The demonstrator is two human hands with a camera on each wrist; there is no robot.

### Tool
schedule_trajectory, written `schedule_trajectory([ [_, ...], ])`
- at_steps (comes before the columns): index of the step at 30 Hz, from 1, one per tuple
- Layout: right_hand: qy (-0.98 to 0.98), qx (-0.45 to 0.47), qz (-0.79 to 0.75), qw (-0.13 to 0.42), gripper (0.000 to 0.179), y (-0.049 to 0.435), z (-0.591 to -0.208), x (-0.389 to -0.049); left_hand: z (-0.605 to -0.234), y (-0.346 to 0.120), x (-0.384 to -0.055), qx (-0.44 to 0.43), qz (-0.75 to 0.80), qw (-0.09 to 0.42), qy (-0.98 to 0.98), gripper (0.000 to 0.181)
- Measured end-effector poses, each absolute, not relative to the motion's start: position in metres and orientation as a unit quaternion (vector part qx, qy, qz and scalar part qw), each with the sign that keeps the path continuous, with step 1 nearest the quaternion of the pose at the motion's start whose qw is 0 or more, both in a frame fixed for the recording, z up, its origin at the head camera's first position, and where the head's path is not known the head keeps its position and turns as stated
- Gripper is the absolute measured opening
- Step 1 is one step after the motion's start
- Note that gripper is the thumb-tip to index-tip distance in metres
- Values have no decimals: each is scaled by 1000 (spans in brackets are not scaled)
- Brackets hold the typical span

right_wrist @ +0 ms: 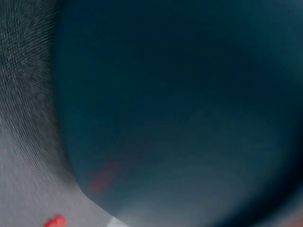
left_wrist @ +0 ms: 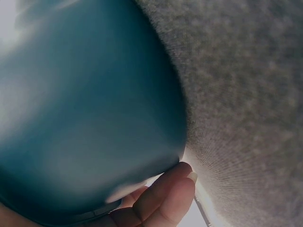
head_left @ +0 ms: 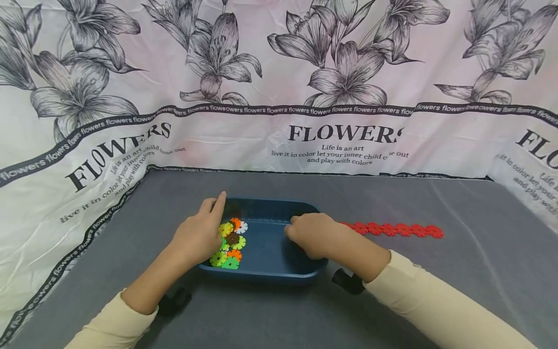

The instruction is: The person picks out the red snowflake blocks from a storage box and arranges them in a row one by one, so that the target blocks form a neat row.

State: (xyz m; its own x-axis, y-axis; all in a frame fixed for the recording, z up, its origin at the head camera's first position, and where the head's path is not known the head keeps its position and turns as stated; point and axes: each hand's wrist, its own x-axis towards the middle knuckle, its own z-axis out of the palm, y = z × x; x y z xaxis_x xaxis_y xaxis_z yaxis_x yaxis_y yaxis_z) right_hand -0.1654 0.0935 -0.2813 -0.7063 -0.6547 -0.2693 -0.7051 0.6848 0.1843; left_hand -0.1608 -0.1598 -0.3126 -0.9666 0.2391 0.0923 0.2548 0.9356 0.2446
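A dark blue plastic basin (head_left: 270, 247) stands on the grey surface between both hands. My left hand (head_left: 197, 238) grips its left end, one finger extended along the rim; the left wrist view shows fingertips (left_wrist: 177, 194) at the basin's edge. On the opposite end, my right hand (head_left: 311, 235) holds the rim, with curled fingers inside the basin. Several notched plastic discs (head_left: 240, 242) in yellow, green, orange, white and brown lie inside at the left. The basin's outer wall (right_wrist: 165, 104) fills most of the right wrist view, hiding the right fingers there.
A straight chain of red notched discs (head_left: 398, 230) lies on the grey cloth (head_left: 462, 276) to the right, partly behind the right forearm. Flower-printed fabric (head_left: 218, 140) hangs along the back and sides. Black wrist devices (head_left: 348, 281) sit below the wrists.
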Motion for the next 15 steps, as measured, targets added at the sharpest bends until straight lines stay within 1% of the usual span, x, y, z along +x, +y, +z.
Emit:
schedule_trajectory([
  [2,917,-354,153,105,32,89,-283,-169,-312,-159,-161,-130,-126,34,-983,82],
  [4,917,-350,144,122,32,89,-283,-173,-312,-159,-161,-135,-122,38,-983,82],
  [5,919,-350,127,131,27,90,-283,-175,-312,-159,-160,-136,-120,40,-983,81],
  [8,917,-369,39,142,16,98,-285,-182,-312,-159,-160,-137,-115,43,-983,82],
  [11,905,-396,-86,131,21,108,-288,-186,-313,-160,-160,-134,-115,41,-983,83],
  [15,883,-399,-214,120,19,117,-288,-190,-314,-159,-160,-133,-118,41,-983,83],
])
